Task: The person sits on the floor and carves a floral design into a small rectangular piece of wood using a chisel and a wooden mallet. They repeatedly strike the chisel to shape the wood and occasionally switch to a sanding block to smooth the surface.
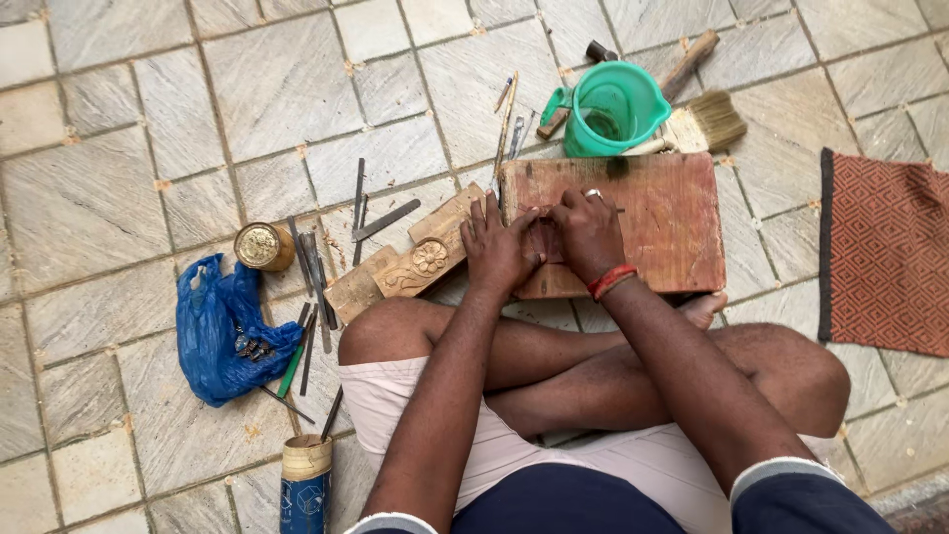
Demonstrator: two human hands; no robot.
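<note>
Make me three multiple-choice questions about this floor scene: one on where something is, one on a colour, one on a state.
1. Where is the paintbrush?
A. beside the green jug
B. on the blue plastic bag
C. on the red patterned mat

2. What colour is the band on the right wrist?
A. yellow
B. red
C. white

3. What are the left hand and right hand doing?
A. hanging in the air
B. resting on the knees
C. both pressed on the wooden board

Answers: 1 A, its bristles lie just right of the jug. 2 B, the red wristband shows. 3 C, both hands meet over the board.
</note>
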